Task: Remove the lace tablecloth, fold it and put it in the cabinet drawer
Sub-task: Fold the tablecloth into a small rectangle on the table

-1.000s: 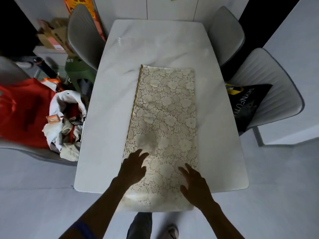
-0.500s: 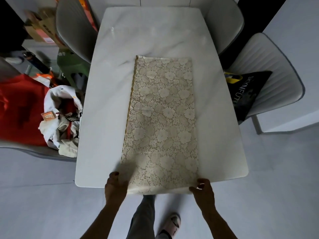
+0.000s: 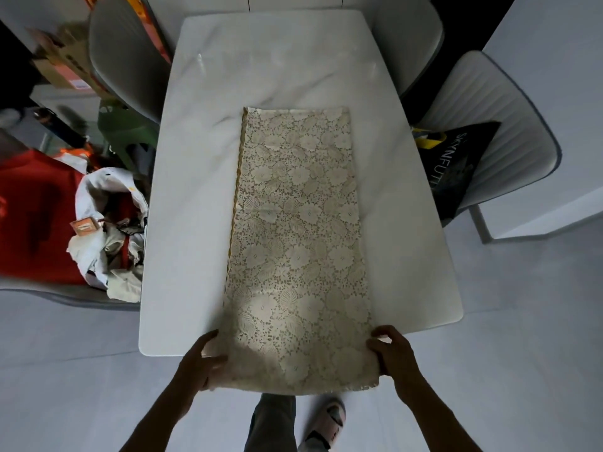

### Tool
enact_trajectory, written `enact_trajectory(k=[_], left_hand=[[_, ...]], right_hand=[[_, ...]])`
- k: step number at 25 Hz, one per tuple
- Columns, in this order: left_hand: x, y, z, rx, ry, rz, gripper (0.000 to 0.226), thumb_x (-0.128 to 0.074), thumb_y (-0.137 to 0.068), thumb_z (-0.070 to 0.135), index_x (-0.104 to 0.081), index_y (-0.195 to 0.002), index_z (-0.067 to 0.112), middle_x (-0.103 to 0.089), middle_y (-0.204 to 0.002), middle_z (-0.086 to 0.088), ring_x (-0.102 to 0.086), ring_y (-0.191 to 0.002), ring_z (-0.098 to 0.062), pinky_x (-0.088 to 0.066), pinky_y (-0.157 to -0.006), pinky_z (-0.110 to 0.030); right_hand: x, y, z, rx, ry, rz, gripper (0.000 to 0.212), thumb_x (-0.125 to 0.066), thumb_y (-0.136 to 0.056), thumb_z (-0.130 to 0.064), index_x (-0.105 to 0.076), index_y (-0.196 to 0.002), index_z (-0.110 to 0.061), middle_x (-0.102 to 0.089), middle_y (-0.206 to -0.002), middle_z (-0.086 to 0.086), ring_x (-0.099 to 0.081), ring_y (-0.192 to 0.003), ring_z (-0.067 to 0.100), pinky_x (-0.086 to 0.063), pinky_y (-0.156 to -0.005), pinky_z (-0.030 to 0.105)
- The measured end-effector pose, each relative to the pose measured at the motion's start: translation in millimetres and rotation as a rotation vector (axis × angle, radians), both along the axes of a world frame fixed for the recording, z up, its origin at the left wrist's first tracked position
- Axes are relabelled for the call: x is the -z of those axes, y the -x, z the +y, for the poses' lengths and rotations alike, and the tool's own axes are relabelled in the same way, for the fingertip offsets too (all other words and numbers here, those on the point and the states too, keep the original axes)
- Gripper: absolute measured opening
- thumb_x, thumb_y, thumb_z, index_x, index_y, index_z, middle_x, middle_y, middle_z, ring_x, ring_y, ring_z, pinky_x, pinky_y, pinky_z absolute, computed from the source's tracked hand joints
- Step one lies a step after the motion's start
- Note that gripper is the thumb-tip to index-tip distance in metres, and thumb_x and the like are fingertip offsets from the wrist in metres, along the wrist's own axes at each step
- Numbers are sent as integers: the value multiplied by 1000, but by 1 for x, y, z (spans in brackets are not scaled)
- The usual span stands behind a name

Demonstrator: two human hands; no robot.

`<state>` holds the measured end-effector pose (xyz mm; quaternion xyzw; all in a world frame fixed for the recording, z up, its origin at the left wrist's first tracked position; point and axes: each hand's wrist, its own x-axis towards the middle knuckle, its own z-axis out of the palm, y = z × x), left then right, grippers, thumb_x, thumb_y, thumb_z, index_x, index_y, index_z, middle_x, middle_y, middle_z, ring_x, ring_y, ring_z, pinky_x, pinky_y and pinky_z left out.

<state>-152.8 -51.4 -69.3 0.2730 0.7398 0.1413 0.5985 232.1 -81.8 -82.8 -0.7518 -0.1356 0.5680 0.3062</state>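
Lace tablecloth (image 3: 295,243) lay folded lengthwise on table (image 3: 189,197); left hand (image 3: 199,363) and right hand (image 3: 393,353) each gripped a near corner.

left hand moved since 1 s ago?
Yes. The left hand came back toward the person, off the top of the lace tablecloth to its near left corner, which it now grips just past the near edge of the white table.

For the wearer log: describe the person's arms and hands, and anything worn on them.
Both forearms are bare, with no sleeves in view. The left hand and right hand wear no gloves, and no rings, watch or bracelet can be made out. No markings are visible in this dim light.
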Motion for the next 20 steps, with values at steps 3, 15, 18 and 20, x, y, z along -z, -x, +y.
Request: enact_trajectory(k=[3, 15, 18, 20], left_hand=[[-14, 6, 32, -86, -59, -161, 41, -57, -88, -4, -68, -117, 22, -67, -94, -20, -51, -57, -23, -37, -41, -21], [-17, -20, 219, 180, -327, 181, 18, -76, -83, 31, -74, -66, 25, -66, -58, 5, -57, -59, -13, -40, -57, -24], [-7, -20, 252, 57, -424, 51, 13, -74, -85, 28, -74, -72, 27, -72, -69, 10, -62, -63, 6, -45, -63, -15], [-2, -23, 282, 56, -462, 38, 14, -72, -88, 28, -73, -76, 21, -68, -68, 10, -58, -59, 3, -45, -63, -20]], right_hand=[[-22, -8, 30, 76, -15, 197, 21, -60, -86, -2, -79, -82, -9, -74, -91, 18, -71, -76, 33, -57, -60, 35], [-11, -7, 176, -106, -118, -327, 9, -70, -87, -17, -78, -83, -14, -69, -69, 0, -62, -67, 23, -49, -63, 30], [-3, -7, 204, 56, -204, -361, 21, -72, -87, -17, -76, -105, -6, -72, -87, 3, -66, -88, 25, -54, -85, 36], [-1, -11, 232, 124, -231, -369, 25, -74, -87, -18, -74, -109, -5, -71, -93, 4, -65, -89, 22, -52, -86, 35]])
